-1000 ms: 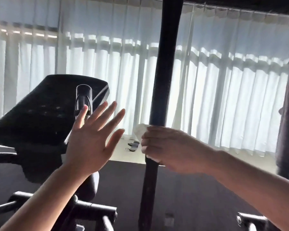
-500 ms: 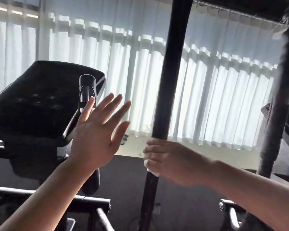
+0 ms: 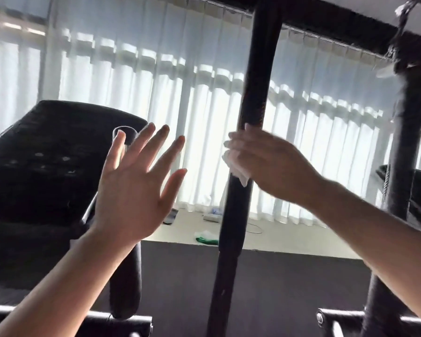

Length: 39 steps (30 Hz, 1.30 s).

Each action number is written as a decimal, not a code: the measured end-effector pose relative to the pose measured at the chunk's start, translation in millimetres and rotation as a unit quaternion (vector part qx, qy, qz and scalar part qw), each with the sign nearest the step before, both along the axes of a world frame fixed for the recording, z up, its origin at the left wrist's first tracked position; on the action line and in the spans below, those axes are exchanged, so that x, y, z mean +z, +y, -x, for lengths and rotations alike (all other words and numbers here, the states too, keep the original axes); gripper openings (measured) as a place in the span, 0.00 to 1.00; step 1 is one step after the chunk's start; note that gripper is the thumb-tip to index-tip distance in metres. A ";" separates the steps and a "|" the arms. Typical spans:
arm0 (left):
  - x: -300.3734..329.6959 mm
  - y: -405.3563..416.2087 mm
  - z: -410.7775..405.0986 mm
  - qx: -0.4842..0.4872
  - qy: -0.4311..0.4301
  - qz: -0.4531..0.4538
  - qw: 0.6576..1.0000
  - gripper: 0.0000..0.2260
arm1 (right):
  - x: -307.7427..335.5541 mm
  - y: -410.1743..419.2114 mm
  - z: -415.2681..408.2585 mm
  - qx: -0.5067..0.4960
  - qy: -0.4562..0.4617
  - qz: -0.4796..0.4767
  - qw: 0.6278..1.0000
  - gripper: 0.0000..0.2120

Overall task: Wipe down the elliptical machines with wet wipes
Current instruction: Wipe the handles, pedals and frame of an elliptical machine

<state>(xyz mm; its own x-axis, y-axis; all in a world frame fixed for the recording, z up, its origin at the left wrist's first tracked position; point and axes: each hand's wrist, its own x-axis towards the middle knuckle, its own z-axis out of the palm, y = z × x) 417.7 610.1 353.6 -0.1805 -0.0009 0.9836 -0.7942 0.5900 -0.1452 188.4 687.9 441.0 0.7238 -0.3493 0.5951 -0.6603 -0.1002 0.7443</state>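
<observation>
White curtains (image 3: 136, 98) fill the far wall, bright with daylight. In front of them, on the left, sits the dark console (image 3: 46, 161) of an elliptical machine. A black upright bar (image 3: 250, 98) of the machine runs from top to bottom through the middle. The right hand (image 3: 270, 164) is wrapped around that bar, fingers curled, clamping a white wet wipe (image 3: 238, 172) against it. The left hand (image 3: 134, 193) is raised in the air beside the bar, fingers spread apart, holding nothing.
</observation>
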 end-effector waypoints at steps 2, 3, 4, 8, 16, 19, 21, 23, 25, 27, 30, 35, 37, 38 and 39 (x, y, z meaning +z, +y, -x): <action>-0.1 0.3 -0.6 0.004 -0.005 0.005 1.000 0.21 | -30.3 8.4 4.8 0.034 -0.121 -0.126 0.984 0.22; -0.2 1.1 -0.7 0.008 -0.011 0.009 1.000 0.20 | -37.9 7.8 10.0 0.066 -0.147 -0.142 0.977 0.24; -0.1 3.2 -0.4 0.010 -0.017 0.016 1.000 0.20 | -39.3 8.6 11.5 0.072 -0.165 -0.145 0.973 0.25; 8.0 36.4 15.1 -0.173 0.041 -0.047 0.983 0.20 | -17.4 17.8 -5.8 0.176 -0.174 -0.090 0.965 0.12; 82.5 78.4 45.0 -0.497 0.180 -0.342 0.778 0.21 | 43.6 48.7 -24.1 0.279 -0.518 -0.280 0.759 0.02; 101.4 76.0 41.1 -0.506 0.140 -0.384 0.760 0.12 | 52.9 59.7 -8.6 0.288 -0.539 -0.404 0.681 0.19; 113.8 76.4 40.2 -0.481 0.094 -0.396 0.777 0.07 | 53.4 65.3 -4.1 0.303 -0.535 -0.430 0.662 0.17; 124.0 76.9 42.0 -0.444 0.058 -0.374 0.812 0.04 | 53.7 67.4 -1.1 0.330 -0.568 -0.426 0.622 0.16; 133.9 76.5 43.6 -0.427 0.059 -0.348 0.833 0.03 | 55.9 66.3 3.5 0.354 -0.607 -0.422 0.573 0.19; 143.3 79.3 44.1 -0.446 0.066 -0.349 0.821 0.03 | 59.7 67.8 4.5 0.368 -0.616 -0.433 0.545 0.22; 156.0 85.3 45.2 -0.518 0.063 -0.384 0.762 0.04 | 65.8 69.0 4.1 0.374 -0.592 -0.467 0.540 0.20; 170.9 91.0 51.4 -0.530 0.046 -0.342 0.775 0.09 | 77.6 66.5 -2.7 0.389 -0.559 -0.467 0.564 0.18; 175.1 90.6 53.3 -0.489 0.059 -0.295 0.819 0.11 | 81.1 64.6 -6.8 0.390 -0.548 -0.412 0.614 0.15; 176.9 88.1 53.3 -0.447 0.076 -0.262 0.852 0.12 | 84.1 61.9 -7.1 0.376 -0.541 -0.356 0.663 0.12; 177.6 84.7 52.3 -0.396 0.094 -0.222 0.886 0.11 | 89.2 57.5 -6.1 0.344 -0.520 -0.267 0.735 0.09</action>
<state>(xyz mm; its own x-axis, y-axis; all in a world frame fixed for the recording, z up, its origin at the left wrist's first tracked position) 365.4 694.7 531.2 -0.1298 -0.3410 0.9310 -0.0921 0.9391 0.3311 194.4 745.4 530.2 0.0903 -0.4988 0.8620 -0.5008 -0.7709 -0.3936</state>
